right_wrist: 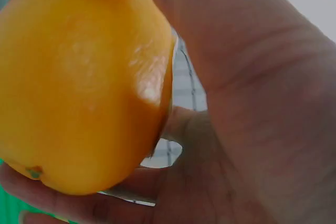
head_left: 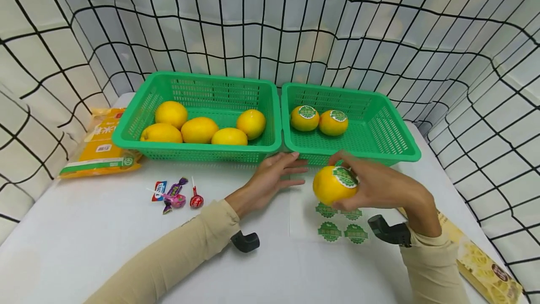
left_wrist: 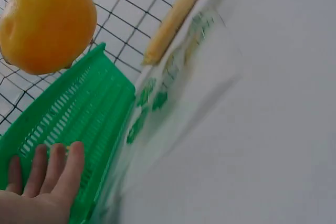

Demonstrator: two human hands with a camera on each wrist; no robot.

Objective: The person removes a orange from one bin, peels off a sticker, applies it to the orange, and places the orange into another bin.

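My right hand (head_left: 371, 184) grips an orange (head_left: 329, 186) with a green-and-white sticker on it, held above a clear sticker sheet (head_left: 305, 229). In the right wrist view, thumb and fingers curl round the orange (right_wrist: 79, 87), whose stem end shows low on the left. My left hand (head_left: 270, 177) holds nothing; its fingers are spread beside the front wall of the right green basket (head_left: 379, 128). Two stickered oranges (head_left: 333, 123) lie in that basket. The left green basket (head_left: 202, 100) holds several oranges (head_left: 198, 130) on which no sticker shows.
Wrapped candies (head_left: 174, 193) and a red lollipop (head_left: 196, 200) lie left of my left hand. An orange bag (head_left: 103, 149) leans by the left basket. Along the right edge lies a long yellow package (head_left: 485, 266). Black netting (head_left: 261, 25) walls the table's back and sides.
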